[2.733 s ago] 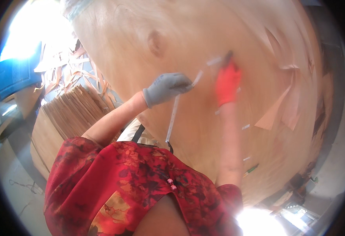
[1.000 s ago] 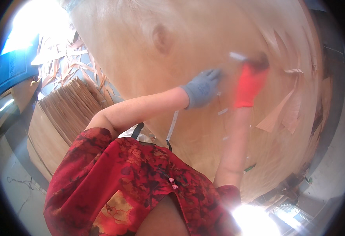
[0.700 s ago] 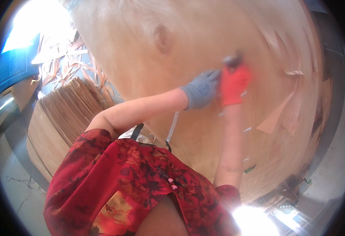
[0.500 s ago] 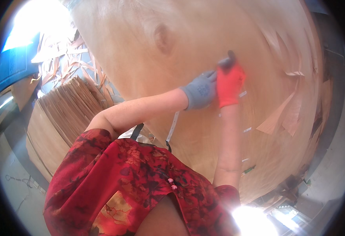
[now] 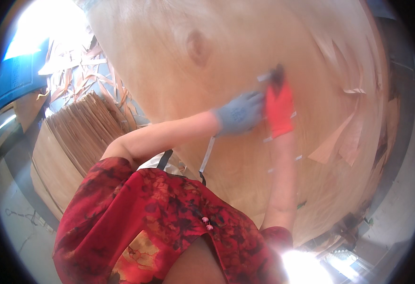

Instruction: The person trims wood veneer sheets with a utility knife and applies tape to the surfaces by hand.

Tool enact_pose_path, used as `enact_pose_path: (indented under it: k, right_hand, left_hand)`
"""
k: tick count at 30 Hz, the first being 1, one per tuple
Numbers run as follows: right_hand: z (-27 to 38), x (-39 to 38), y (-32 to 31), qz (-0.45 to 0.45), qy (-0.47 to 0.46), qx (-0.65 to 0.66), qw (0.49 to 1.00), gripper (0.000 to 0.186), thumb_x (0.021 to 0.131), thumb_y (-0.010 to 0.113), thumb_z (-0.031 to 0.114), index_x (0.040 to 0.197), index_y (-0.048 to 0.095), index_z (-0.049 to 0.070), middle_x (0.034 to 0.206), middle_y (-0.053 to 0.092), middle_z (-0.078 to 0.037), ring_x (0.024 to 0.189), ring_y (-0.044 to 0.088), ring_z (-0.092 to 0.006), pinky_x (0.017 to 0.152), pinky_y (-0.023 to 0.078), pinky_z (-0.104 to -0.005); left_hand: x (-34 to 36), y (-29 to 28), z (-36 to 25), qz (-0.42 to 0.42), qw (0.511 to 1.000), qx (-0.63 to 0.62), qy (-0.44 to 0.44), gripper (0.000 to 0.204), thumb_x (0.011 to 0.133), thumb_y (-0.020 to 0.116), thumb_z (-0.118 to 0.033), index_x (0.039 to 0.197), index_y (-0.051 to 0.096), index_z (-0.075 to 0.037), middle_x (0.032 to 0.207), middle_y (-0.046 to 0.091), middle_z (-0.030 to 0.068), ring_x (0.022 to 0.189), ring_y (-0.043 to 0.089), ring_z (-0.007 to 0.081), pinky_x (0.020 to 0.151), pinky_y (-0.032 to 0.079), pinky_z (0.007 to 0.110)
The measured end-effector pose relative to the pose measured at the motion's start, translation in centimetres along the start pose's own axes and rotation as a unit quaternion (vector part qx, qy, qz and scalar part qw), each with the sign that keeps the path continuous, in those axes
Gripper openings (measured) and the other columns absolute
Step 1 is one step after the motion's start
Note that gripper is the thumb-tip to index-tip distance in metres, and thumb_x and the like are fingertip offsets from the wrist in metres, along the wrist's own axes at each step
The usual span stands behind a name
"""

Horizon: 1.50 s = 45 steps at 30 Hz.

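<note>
Both my hands are over a large light-brown wood veneer sheet. My left hand, in a grey-blue glove, has its fingers curled together. A narrow white tape strip runs up from my waist and disappears under this hand, which seems closed on it. Just right of it, my right hand wears a red glove with dark fingertips. Its fingers point away from me over the sheet and are smeared by motion. Beside them lies a short white tape piece; more pieces dot the sheet in a line toward me.
Torn veneer flaps line the sheet's right side. A thick stack of veneer sheets stands at left, with loose veneer strips behind it. A blue panel is at far left. Scraps lie at lower right.
My right hand has drawn slightly toward me, uncovering a tape piece on the sheet. My left hand has shifted a little left, away from it.
</note>
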State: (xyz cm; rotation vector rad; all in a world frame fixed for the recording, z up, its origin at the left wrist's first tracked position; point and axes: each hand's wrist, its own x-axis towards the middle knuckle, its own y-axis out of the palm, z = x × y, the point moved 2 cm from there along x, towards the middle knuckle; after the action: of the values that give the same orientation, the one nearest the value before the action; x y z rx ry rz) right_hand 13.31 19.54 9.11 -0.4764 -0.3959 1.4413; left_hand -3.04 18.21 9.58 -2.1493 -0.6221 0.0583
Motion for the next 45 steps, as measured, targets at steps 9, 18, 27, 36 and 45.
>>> enact_pose_path:
  k: [9, 18, 27, 36, 45]
  right_hand:
    - [-1.1, -0.5, 0.1, 0.003, -0.108, -0.170, 0.980, 0.048, 0.090, 0.058, -0.002, 0.138, 0.058, 0.007, 0.146, 0.054, -0.013, 0.133, 0.049, -0.0331, 0.110, 0.042, -0.0418]
    - [-1.1, -2.3, 1.6, 0.030, -0.110, -0.398, 0.910, 0.054, 0.095, 0.062, 0.033, 0.143, 0.054, 0.012, 0.153, 0.046, -0.015, 0.144, 0.034, -0.0427, 0.120, 0.021, -0.0610]
    - [-0.6, -3.0, 2.2, 0.041, -0.092, -0.394, 0.913, 0.065, 0.095, 0.063, 0.040, 0.151, 0.045, 0.011, 0.159, 0.039, -0.014, 0.148, 0.028, -0.0410, 0.123, 0.018, -0.0569]
    - [4.5, -19.4, -0.2, -0.129, -0.119, -0.201, 0.964, 0.046, 0.091, 0.065, 0.009, 0.137, 0.058, 0.007, 0.146, 0.054, -0.010, 0.141, 0.040, -0.0384, 0.117, 0.031, -0.0533]
    - [-1.1, -45.0, -5.4, -0.214, 0.009, -0.175, 0.961, 0.039, 0.093, 0.061, 0.005, 0.132, 0.061, 0.006, 0.141, 0.060, -0.007, 0.140, 0.044, -0.0350, 0.115, 0.033, -0.0496]
  left_hand:
    - [-5.3, -1.3, -0.1, -0.114, 0.973, -0.189, 0.062, 0.014, 0.086, 0.074, -0.014, 0.089, 0.062, -0.008, 0.131, 0.058, 0.0158, 0.123, 0.052, 0.0379, 0.105, 0.041, 0.052]
    - [-11.3, -3.5, 0.8, -0.032, 0.844, -0.525, -0.106, 0.011, 0.099, 0.064, -0.009, 0.107, 0.065, 0.000, 0.109, 0.068, 0.0134, 0.101, 0.066, 0.0237, 0.087, 0.053, 0.038]
    - [-12.7, -6.0, -2.4, -0.015, 0.684, -0.687, -0.245, 0.019, 0.104, 0.060, -0.016, 0.105, 0.067, 0.002, 0.098, 0.072, 0.0088, 0.092, 0.070, 0.0167, 0.086, 0.055, 0.031]
    - [-19.7, -8.3, -11.7, -0.060, 0.769, -0.572, -0.280, 0.014, 0.101, 0.062, -0.008, 0.097, 0.068, 0.004, 0.089, 0.074, 0.0133, 0.081, 0.073, 0.0197, 0.075, 0.057, 0.033]
    - [-19.3, -8.7, -32.3, -0.074, 0.849, -0.494, 0.175, 0.012, 0.091, 0.074, -0.009, 0.098, 0.067, -0.002, 0.089, 0.074, 0.0158, 0.073, 0.073, 0.0336, 0.069, 0.060, 0.045]
